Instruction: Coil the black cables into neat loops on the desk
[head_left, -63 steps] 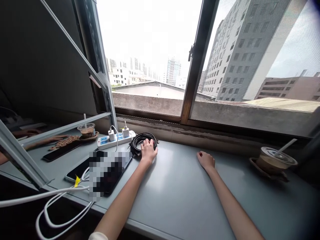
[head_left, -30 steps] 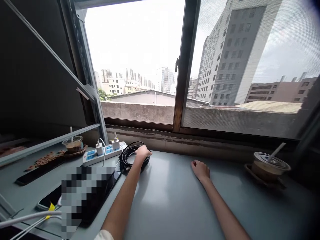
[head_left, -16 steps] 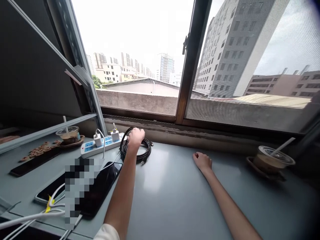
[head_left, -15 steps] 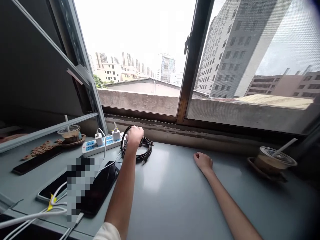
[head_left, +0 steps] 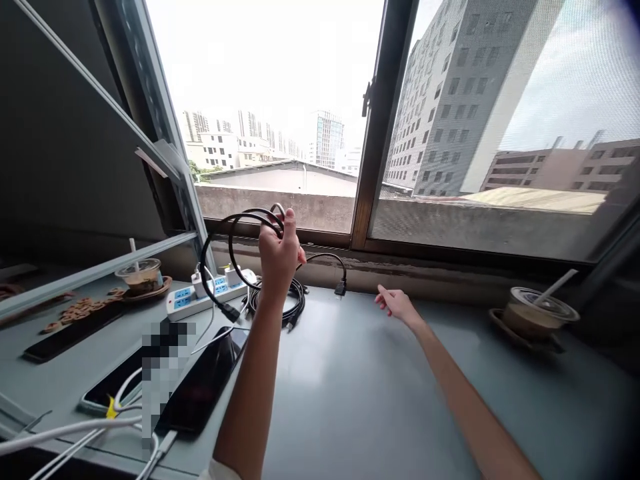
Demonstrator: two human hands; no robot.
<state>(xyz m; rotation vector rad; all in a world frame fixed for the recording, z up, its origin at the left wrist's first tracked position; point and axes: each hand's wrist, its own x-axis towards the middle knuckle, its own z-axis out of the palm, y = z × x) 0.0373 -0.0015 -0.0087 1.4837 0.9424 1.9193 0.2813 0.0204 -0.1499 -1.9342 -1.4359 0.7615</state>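
My left hand [head_left: 281, 250] is closed around a looped black cable [head_left: 216, 230] and holds it up in front of the window sill. One end with a black plug [head_left: 231, 312] hangs down at the left, and a second plug [head_left: 341, 287] dangles at the right. Behind and below my wrist, another coil of black cable [head_left: 299, 308] lies on the grey table [head_left: 345, 387]. My right hand [head_left: 399, 305] hovers low near the table's back edge, its fingers partly stretched and nothing in them.
A white power strip [head_left: 176, 309] with white chargers stands at the back left. Two phones [head_left: 200, 393] and white cables [head_left: 75, 430] lie in front of it. Drink cups stand at the far left [head_left: 143, 272] and the right [head_left: 535, 313]. A metal frame [head_left: 187, 207] rises on the left.
My left hand has lifted one looped black cable off the coil, its plugs now hanging free. My right hand has loosened from a fist and shifted slightly left and up.
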